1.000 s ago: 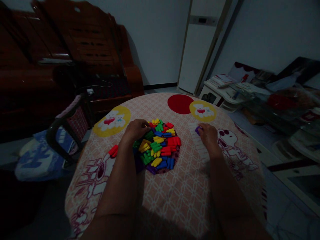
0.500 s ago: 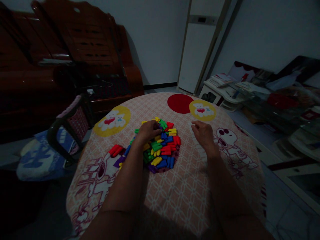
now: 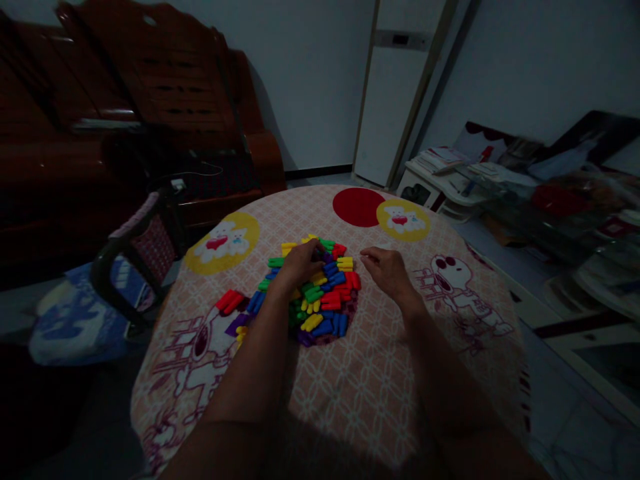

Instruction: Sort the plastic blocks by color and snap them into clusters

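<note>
Since half a second ago, your right hand [image 3: 386,270] has moved left toward the plastic pieces [image 3: 313,293], while your left hand [image 3: 301,261] stays over their far side. The marks on the panel [image 3: 401,40] of the tall white unit [image 3: 387,113] are too small to read. You have five colours heaped left of the table's centre, overlapping too much to count surely. The tablecloth [image 3: 350,387] shows two yellow circles [image 3: 250,232] and one red circle [image 3: 357,207]. Your left fingers narrow beside a purple piece [image 3: 327,256]; your right fingertips are close together near the heap's right edge. You cannot tell whether either grips anything.
</note>
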{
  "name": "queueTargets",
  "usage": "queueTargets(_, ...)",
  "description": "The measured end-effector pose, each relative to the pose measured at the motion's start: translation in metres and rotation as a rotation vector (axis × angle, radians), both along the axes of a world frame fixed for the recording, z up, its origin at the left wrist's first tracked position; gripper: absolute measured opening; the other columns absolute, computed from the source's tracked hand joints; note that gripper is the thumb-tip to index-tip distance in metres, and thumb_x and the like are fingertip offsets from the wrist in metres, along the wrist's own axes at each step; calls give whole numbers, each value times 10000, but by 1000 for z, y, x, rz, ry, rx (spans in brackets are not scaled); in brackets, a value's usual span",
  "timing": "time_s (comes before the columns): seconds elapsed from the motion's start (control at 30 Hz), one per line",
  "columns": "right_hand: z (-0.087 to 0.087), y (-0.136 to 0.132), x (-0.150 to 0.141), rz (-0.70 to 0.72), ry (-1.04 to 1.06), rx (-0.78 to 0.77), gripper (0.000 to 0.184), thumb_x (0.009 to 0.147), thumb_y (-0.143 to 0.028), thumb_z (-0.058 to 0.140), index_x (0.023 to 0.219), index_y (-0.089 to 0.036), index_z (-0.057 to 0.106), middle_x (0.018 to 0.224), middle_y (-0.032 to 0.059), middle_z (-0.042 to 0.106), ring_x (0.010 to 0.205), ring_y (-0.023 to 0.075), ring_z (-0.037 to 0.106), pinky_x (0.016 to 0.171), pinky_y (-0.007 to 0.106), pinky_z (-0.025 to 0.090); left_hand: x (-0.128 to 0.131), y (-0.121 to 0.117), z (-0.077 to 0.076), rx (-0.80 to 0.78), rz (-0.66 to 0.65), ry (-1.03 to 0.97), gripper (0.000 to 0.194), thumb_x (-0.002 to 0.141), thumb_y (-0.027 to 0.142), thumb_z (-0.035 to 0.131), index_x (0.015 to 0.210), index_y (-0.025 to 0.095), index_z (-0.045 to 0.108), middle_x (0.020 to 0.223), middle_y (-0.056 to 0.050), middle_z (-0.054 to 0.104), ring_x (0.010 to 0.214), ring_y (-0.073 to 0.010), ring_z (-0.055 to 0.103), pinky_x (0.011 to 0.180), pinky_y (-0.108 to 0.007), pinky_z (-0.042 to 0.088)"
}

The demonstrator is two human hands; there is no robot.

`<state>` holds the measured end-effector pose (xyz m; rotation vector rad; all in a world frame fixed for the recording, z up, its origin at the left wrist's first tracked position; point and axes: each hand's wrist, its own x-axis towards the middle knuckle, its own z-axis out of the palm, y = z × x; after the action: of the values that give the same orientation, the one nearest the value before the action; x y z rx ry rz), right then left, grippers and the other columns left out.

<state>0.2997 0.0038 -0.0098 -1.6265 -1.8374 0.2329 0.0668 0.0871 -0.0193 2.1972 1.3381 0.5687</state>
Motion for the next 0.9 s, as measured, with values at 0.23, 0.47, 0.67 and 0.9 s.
queueTargets(0.23, 2, -1, -12, 60, 26, -20, 210, 914, -207, 597, 1011, -199, 783, 914, 74, 792, 794, 201, 717, 752, 297, 494, 13, -8, 0, 93, -53, 74, 195, 794, 162, 669, 981, 205, 636, 921, -48, 730, 867, -227, 675, 783, -321, 483)
queueTargets(0.47, 1, 0, -22, 113, 165, -14, 245, 900, -235, 630, 1102, -206, 766, 999, 69, 790, 861, 195, 718, 794, 290, 518, 25, -20, 23, 188, -115, 46, 129, 821, 207, 647, 948, 186, 659, 908, -62, 723, 844, -223, 661, 761, -316, 468)
queueTargets(0.67, 13, -5, -20, 121, 357, -30, 189, 867, -278, 620, 925, -197, 781, 886, 45, 778, 802, 185, 712, 744, 279, 535, 42, -34, 28, 90, -214, -145, 133, 833, 244, 642, 949, 189, 675, 878, -46, 733, 818, -201, 666, 753, -299, 488)
queueTargets(0.9, 14, -2, 23, -140, 429, 5, 230, 810, -343, 638, 857, -160, 770, 731, 48, 737, 618, 177, 675, 582, 280, 512, 33, -25, 26, 113, -76, -211, 210, 848, 257, 633, 1028, 176, 707, 975, -70, 757, 873, -201, 688, 788, -295, 514)
